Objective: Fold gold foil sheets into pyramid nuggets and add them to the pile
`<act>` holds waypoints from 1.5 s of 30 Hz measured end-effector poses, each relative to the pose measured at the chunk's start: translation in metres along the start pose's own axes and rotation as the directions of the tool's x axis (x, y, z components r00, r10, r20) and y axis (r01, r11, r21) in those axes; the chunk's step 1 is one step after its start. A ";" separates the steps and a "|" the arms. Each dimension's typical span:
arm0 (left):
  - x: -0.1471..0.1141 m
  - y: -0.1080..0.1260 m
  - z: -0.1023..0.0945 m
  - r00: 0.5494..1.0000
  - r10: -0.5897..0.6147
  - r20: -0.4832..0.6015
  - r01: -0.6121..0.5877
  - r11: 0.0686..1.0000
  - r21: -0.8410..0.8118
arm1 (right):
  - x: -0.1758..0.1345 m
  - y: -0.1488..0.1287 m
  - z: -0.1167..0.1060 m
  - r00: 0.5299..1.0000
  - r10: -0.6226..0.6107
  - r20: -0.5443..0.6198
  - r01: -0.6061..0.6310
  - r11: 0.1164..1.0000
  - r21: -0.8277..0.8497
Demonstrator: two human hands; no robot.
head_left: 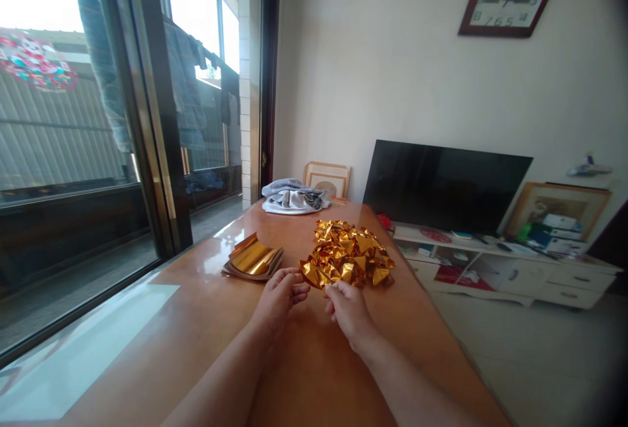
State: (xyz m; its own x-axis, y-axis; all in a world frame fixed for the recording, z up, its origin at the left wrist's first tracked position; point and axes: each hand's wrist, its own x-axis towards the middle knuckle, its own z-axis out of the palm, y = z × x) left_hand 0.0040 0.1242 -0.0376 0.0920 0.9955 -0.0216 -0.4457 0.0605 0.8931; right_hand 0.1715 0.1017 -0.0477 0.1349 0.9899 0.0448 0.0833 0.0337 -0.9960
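Observation:
Between my two hands is a folded piece of gold foil paper [314,276], in front of a heap of folded gold foil paper pieces [360,250]. My left hand [280,296] has its thumb and fingers closed at the piece's left end. The thumb and fingers of my right hand [349,309] pinch its near right edge. Where the piece ends and the heap behind it begins is hard to make out. To the left of the heap lies a stack of gold foil paper sheets [255,257], its top sheet curling up, close beyond my left hand.
The glossy brown table [206,348] stretches away from me. Folded grey and white cloth [294,198] lies at its far end. Sliding glass doors [157,119] run along the left. A television [441,185] stands on a white cabinet [540,276] at the right.

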 end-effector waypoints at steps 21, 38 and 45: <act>-0.001 0.000 -0.003 0.997 0.014 -0.074 -0.004 0.992 0.128 | -0.011 -0.002 -0.003 0.928 -0.368 0.051 0.344 0.799 -0.494; -0.002 -0.002 0.000 0.999 -0.009 -0.051 0.015 0.993 0.119 | -0.010 -0.001 0.001 0.908 -0.417 0.035 0.402 0.846 -0.351; 0.001 -0.008 -0.001 0.998 0.007 -0.060 0.002 0.989 0.145 | -0.015 -0.007 0.001 0.891 -0.446 0.080 0.449 0.847 -0.283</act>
State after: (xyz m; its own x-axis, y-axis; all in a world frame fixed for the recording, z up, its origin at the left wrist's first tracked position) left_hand 0.0062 0.1246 -0.0450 0.0351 0.9985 -0.0425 -0.3119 0.0514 0.9487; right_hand 0.1682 0.0864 -0.0414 0.0039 0.8785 0.4778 0.4106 0.4343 -0.8017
